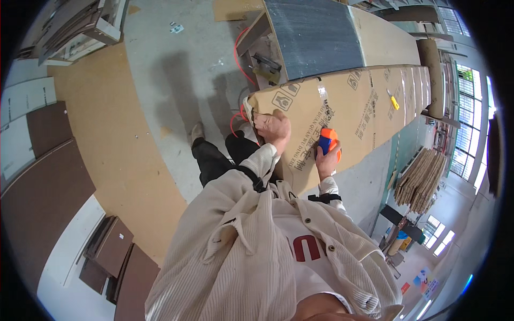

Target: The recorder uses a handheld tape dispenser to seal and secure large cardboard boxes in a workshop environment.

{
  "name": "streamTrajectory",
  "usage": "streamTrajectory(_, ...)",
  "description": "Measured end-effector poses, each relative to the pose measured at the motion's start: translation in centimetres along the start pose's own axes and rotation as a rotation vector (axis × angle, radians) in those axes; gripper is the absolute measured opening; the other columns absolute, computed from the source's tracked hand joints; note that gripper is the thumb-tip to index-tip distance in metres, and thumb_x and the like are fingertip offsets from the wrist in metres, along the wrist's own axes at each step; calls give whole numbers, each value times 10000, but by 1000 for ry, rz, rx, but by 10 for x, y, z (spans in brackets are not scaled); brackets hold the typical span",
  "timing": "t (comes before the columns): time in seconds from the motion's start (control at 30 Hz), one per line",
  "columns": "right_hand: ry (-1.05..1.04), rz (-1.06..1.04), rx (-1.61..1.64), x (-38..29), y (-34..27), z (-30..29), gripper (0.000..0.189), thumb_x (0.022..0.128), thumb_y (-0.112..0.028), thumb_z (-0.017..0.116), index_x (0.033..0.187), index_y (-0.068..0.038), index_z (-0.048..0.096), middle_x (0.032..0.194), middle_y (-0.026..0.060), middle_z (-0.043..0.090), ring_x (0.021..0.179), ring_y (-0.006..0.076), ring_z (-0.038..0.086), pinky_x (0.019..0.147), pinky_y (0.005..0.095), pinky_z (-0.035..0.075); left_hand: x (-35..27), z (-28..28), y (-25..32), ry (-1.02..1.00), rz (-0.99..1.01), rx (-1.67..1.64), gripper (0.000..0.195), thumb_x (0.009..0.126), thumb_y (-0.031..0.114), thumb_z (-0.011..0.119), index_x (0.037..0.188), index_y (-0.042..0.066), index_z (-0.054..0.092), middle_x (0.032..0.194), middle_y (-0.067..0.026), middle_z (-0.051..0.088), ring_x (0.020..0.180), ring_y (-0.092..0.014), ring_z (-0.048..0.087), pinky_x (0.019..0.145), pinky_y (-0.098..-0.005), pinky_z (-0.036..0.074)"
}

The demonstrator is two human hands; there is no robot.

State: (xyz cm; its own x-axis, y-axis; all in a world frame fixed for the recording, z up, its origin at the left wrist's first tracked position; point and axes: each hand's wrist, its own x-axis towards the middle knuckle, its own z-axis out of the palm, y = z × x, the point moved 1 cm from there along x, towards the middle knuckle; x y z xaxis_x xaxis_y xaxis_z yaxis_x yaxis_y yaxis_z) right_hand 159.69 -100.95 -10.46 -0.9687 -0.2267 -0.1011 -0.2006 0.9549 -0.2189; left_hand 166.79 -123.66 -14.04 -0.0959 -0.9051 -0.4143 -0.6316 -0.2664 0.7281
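A long package wrapped in printed brown cardboard (349, 108) lies before me, with strips of clear tape across it. My left hand (274, 127) is at its near left end, fingers curled over the cardboard's edge; the fingertips are partly hidden. In my right hand (327, 160) is an orange and blue tape dispenser (328, 139), held against the package's printed face. Further along the cardboard lies a yellow utility knife (393, 100), its blade pointing away from my hands.
Beyond the package is a dark panel (317, 38) on a bench. A nail gun (267, 62) rests on a shelf under it, near a red air hose (237, 60). Brown boards (36, 192) stand at left. A cardboard tube (435, 80) and stacked strips (419, 180) are at right.
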Motion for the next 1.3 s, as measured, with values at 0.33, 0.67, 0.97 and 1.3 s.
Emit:
streamTrajectory(0.33, -45, -120, 639, -9, -16, -41, 676, 909, -33, 744, 1507, -9, 430, 1301, 193, 663, 1133, 268, 680, 978, 388, 540, 17, 3, -7, -265, -258, 23, 669, 1002, 475, 541, 1357, -86, 462, 1324, -321, 543, 1260, -486, 536, 1035, -583, 456)
streamTrajectory(0.67, -694, 78, 1321, -12, -88, -65, 724, 956, -22, 674, 1603, 6, 351, 1486, 119, 583, 1321, 216, 591, 1140, 362, 439, 26, 22, -23, -253, -339, -3, 729, 870, 364, 688, 1379, -71, 399, 1340, -289, 510, 1291, -491, 509, 1060, -578, 442)
streamTrajectory(0.97, -724, -73, 1161, -13, -95, -91, 719, 912, 2, 693, 1571, 34, 408, 1474, 103, 594, 1336, 196, 570, 1168, 345, 391, 18, -77, 1, -277, 328, -26, 846, 816, 103, 714, 1509, -153, 302, 1588, -368, 278, 1492, -501, 274, 1229, -564, 237)
streamTrajectory(1.3, -619, -34, 1078, -10, -65, -85, 712, 913, 3, 693, 1566, 48, 411, 1429, 93, 618, 1277, 184, 596, 1130, 335, 424, -40, -20, 3, -351, 291, 106, 865, 900, 123, 645, 1549, -187, 164, 1638, -401, 122, 1520, -537, 194, 1269, -544, 173)
